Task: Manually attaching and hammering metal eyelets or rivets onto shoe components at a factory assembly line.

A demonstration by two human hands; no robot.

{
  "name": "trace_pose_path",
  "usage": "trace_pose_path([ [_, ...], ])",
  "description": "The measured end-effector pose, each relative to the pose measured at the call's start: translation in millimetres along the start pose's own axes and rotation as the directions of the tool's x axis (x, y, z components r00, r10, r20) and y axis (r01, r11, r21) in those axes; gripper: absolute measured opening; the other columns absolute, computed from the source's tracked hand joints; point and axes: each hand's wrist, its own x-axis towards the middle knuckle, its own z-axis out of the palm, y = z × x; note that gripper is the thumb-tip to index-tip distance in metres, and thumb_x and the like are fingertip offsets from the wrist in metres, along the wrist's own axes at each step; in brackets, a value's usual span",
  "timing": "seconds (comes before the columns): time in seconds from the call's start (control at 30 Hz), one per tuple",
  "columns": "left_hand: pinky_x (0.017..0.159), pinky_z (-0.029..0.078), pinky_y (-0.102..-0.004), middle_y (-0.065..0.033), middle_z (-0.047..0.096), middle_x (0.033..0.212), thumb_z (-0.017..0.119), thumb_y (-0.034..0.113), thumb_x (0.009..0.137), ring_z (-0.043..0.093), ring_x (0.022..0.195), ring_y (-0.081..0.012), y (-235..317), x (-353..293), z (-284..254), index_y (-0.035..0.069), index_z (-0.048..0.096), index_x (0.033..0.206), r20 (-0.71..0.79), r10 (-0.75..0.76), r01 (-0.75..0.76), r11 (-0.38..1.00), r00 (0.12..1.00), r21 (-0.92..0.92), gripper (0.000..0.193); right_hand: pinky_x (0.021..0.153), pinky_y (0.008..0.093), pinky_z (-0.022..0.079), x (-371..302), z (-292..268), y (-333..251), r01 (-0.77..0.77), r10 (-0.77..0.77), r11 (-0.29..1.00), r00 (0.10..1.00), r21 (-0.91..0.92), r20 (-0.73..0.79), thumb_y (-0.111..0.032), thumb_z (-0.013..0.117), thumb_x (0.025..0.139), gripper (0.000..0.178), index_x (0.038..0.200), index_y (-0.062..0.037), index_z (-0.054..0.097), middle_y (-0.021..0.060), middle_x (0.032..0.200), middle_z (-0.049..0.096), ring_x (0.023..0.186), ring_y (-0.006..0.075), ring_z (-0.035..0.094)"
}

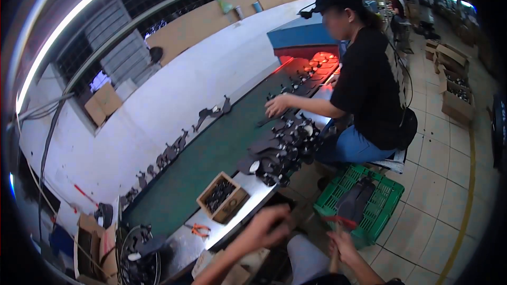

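My right hand (pixel 346 248) is closed around the wooden handle of a hammer (pixel 338 220) with a red head, held at the near side of a green crate (pixel 388 206). In that crate lies a long dark grey part (pixel 356 200). My left hand (pixel 270 227) hovers above my lap, near the metal table edge (pixel 248 200); its fingers are bent and somewhat blurred, and nothing shows in them. Beyond it, a heap of dark parts with round pale pieces (pixel 280 153) covers the bench. A wooden box (pixel 237 204) of small dark pieces sits left of the heap.
Orange-handled pliers (pixel 199 230) lie on the metal edge. A green conveyor belt (pixel 200 179) runs to a red-lit machine (pixel 303 42). At the belt, a co-worker in black (pixel 369 84) reaches over it. Cardboard boxes (pixel 457 97) stand on the tiled floor at right.
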Motion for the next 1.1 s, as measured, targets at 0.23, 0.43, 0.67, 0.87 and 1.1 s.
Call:
trace_pose_path([
  [0.23,0.111,0.026,-0.0550,-0.0263,0.058,0.126,0.063,0.058,0.084,0.046,0.126,-0.0441,-205.6,212.1,-26.5,-0.002,0.065,0.111,-0.586,-0.345,0.622,0.688,0.734,0.374,0.067,0.078,0.0546,0.049,-50.0,-67.6,58.3,0.179,-0.562,0.046,0.818,-0.983,0.122,-0.032,0.050,0.096,0.039,0.124,-0.0048,0.055,0.0267,0.086,0.062,0.089,0.0415,0.063],
  [0.43,0.112,0.014,-0.0652,-0.0253,0.067,0.096,0.060,0.034,0.088,0.057,0.109,-0.0433,-183.3,207.9,-58.7,-0.004,0.066,0.092,-0.606,-0.187,0.502,0.764,0.774,0.405,0.038,0.047,0.0441,0.047,-22.4,-79.8,72.1,0.141,-0.727,-0.118,0.662,-0.983,0.182,-0.023,0.060,0.093,0.027,0.112,-0.0038,0.061,0.0170,0.059,0.057,0.046,0.0320,0.055],
  [0.67,0.117,0.017,-0.0551,-0.0107,0.062,0.129,0.068,0.014,0.085,0.053,0.126,-0.0309,27.8,13.4,-169.1,0.011,0.064,0.097,-0.610,0.106,0.521,0.419,0.786,0.744,0.013,0.045,0.0363,0.041,-16.1,-36.6,29.4,0.407,-0.662,0.169,0.722,-0.898,0.203,-0.007,0.065,0.079,0.012,0.074,-0.0019,0.056,0.0122,0.056,0.051,0.047,0.0187,0.057],
  [0.87,0.098,0.045,-0.0359,-0.0144,0.066,0.114,0.046,0.018,0.104,0.062,0.108,-0.0234,62.4,-177.0,-162.0,0.000,0.053,0.112,-0.961,0.122,0.382,0.899,0.246,0.212,0.021,0.046,0.0318,0.037,34.3,-13.0,60.4,0.460,-0.129,0.383,0.885,-0.801,0.447,-0.023,0.072,0.088,0.033,0.071,0.0015,0.057,0.0038,0.054,0.051,0.048,0.0102,0.048],
  [1.1,0.104,0.041,-0.0345,-0.0145,0.068,0.113,0.046,0.019,0.104,0.058,0.120,-0.0252,-26.7,-260.8,10.7,0.000,0.054,0.108,-0.806,-0.506,0.349,0.848,0.309,-0.398,0.022,0.046,0.0292,0.049,9.3,85.2,56.4,0.182,0.152,0.596,0.931,-0.782,0.332,-0.022,0.065,0.094,0.026,0.086,0.0030,0.064,0.0096,0.071,0.067,0.061,0.0162,0.064],
])
